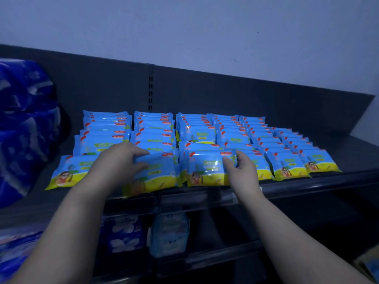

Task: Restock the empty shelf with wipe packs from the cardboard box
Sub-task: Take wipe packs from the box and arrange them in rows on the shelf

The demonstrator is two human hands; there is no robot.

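Note:
Several rows of blue-and-yellow wipe packs (287, 167) stand leaning on the dark top shelf (320, 183). My left hand (117, 160) grips the top edge of the front pack (158, 175) in the second row from the left, fingers behind it and thumb in front. My right hand (240, 171) pinches the right upper corner of the front pack (207, 169) in the middle row. Both packs sit at the shelf's front edge. A cardboard box corner (367, 265) shows at the bottom right.
A large blue patterned bag (24, 128) fills the left end of the shelf. Below, a lower shelf holds blue packs (123, 234) and a pale pack (168, 234). The dark back panel (225, 93) rises behind the rows.

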